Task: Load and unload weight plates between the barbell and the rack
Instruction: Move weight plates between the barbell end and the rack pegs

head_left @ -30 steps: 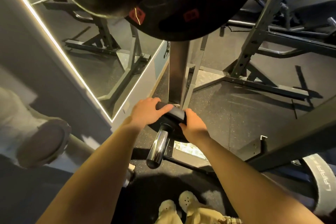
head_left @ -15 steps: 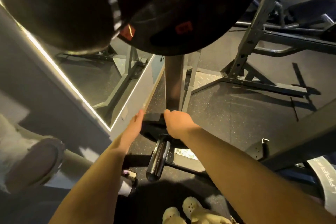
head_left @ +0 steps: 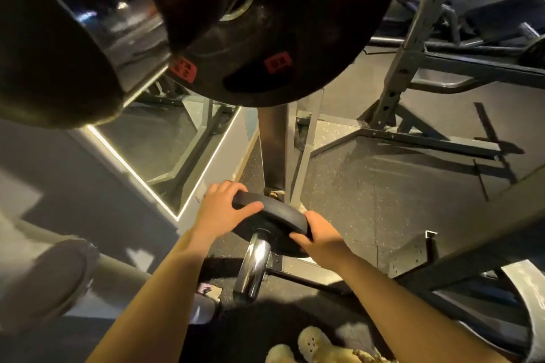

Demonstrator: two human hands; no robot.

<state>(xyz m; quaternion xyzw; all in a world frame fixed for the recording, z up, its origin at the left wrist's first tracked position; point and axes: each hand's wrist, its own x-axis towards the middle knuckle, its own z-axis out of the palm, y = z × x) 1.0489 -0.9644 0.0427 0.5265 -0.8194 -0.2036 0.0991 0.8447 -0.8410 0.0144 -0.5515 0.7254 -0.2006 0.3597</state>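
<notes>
A small black weight plate (head_left: 272, 216) sits on a chrome storage peg (head_left: 256, 264) low on the rack. My left hand (head_left: 221, 209) grips its upper left rim, thumb across the face. My right hand (head_left: 320, 234) grips its lower right rim. The peg's free end points toward me. Above, large black plates (head_left: 265, 47) with red weight labels hang close to the camera, stacked on an upper peg.
The grey rack upright (head_left: 275, 147) rises just behind the small plate. A mirror with a lit edge (head_left: 138, 162) stands at left. Another rack frame (head_left: 410, 47) stands at right on the rubber floor. My pale shoes (head_left: 309, 346) are at the bottom.
Half a second ago my left hand was open beside the plate and my right hand lay on top. Now both hands clasp opposite rims, and the plate's face is tilted into view.
</notes>
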